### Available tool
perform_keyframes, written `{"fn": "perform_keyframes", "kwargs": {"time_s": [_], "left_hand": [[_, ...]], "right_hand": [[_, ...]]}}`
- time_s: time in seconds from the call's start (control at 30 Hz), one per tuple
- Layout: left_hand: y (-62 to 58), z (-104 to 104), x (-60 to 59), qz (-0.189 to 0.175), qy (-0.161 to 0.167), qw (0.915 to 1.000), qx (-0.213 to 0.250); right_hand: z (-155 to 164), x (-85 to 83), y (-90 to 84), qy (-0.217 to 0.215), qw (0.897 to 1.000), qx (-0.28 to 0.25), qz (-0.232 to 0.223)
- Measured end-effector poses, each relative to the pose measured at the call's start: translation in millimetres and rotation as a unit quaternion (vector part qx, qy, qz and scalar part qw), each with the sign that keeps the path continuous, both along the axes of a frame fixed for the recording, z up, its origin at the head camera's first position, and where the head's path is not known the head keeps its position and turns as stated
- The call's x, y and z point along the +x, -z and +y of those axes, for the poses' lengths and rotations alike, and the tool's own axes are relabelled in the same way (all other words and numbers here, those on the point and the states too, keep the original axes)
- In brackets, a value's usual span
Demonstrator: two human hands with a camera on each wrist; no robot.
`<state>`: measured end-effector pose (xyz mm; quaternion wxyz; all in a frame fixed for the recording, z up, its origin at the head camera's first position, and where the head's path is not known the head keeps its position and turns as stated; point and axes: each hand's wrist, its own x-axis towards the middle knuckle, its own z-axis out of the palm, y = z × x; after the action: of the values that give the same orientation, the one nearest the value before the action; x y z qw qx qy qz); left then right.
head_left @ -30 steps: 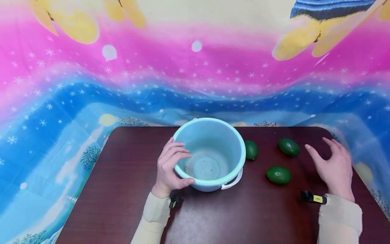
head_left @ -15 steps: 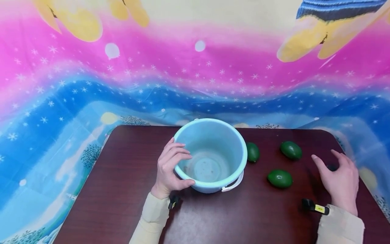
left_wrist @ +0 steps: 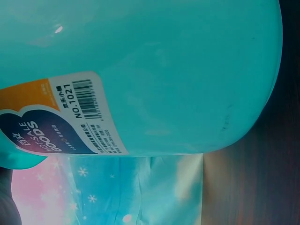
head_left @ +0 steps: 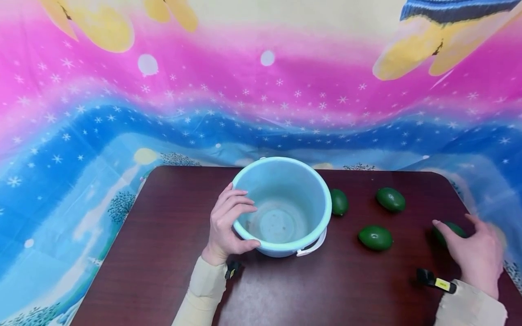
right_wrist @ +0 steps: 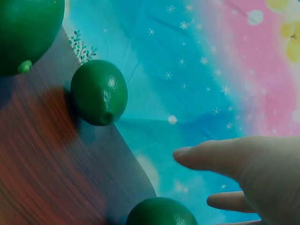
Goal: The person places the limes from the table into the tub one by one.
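Observation:
My left hand (head_left: 228, 224) grips the near-left rim of a light blue bucket (head_left: 281, 246), thumb outside and fingers over the edge. The bucket stands upright with its white handle (head_left: 313, 246) hanging down. In the left wrist view, the bucket's wall (left_wrist: 187, 70) carries a printed label (left_wrist: 86, 101). My right hand (head_left: 475, 249) hovers beside a green lime (head_left: 454, 228) at the right, thumb and fingers spread. In the right wrist view the thumb (right_wrist: 211, 157) is apart from that lime (right_wrist: 161, 213). No other fingers of the left hand show in its wrist view.
More limes lie on the dark red table (head_left: 163, 253): one against the bucket's right side (head_left: 339, 202), one further back (head_left: 390, 199), one nearer (head_left: 375, 237). A patterned cloth (head_left: 285, 99) hangs behind the table and along its sides.
My right hand has moved right and toward the near side, and the lime beside it has come into view. The left hand and the bucket have stayed in place.

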<state>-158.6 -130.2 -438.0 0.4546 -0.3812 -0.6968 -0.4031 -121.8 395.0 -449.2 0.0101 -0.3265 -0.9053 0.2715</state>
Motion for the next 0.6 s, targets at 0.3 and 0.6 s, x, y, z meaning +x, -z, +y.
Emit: {"fn": "perform_keyframes", "kwargs": {"time_s": [0.3,0.6], "left_hand": [[0.2,1.0,-0.4,0.0,-0.018,0.9998,0.002],[-2.1,-0.6,-0.4,-0.007,-0.027,0.9996,0.01]], "right_hand": [[6.6,4.1,5.1,0.003,0.999,0.011,-0.042],[8.5,6.8,9.3,0.0,0.998,0.005,-0.057]]}}
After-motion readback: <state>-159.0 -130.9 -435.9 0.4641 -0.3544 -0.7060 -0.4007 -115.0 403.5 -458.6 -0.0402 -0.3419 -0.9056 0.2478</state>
